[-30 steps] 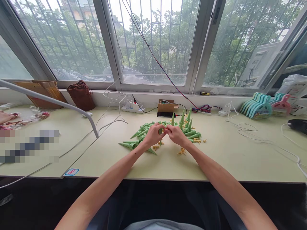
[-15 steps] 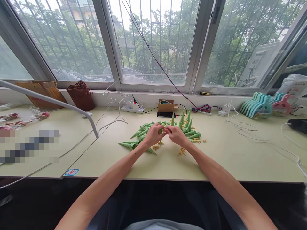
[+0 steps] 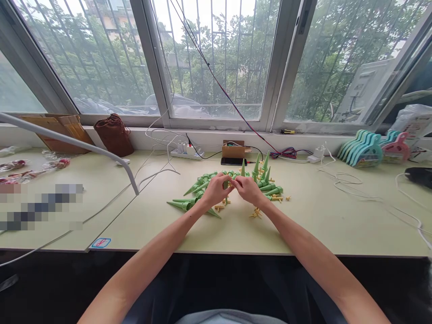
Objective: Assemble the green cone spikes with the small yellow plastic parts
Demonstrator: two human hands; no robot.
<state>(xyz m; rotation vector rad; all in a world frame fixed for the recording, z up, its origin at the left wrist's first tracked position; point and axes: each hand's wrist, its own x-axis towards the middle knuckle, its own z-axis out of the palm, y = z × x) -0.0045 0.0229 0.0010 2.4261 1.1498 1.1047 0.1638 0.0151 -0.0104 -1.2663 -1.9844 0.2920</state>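
Note:
My left hand point(image 3: 216, 190) is closed around a green plastic watering spike, its tip pointing down below the fingers. My right hand point(image 3: 248, 190) pinches at the top of that spike, fingertips meeting those of the left; whatever small part lies between them is hidden. Left of the hands lie more green spikes point(image 3: 184, 205) in a loose pile. Behind and right of my right hand, several spikes point(image 3: 255, 170) stand upright and others point(image 3: 274, 191) lie flat. Small yellow T-shaped valves point(image 3: 219, 208) are scattered under the hands, with another cluster point(image 3: 255, 213) beside my right wrist.
A phone point(image 3: 232, 161) and a small cardboard box point(image 3: 233, 149) sit behind the pile. A power strip point(image 3: 187, 154), a brown pouch point(image 3: 114, 135) and a grey metal tube point(image 3: 84, 145) are to the left. Teal hangers point(image 3: 362, 149) and white cables point(image 3: 378, 202) are on the right.
My hands stay almost in place, with only slight finger movement at the top of the spike. Another person's hand at the far left has gone out of view.

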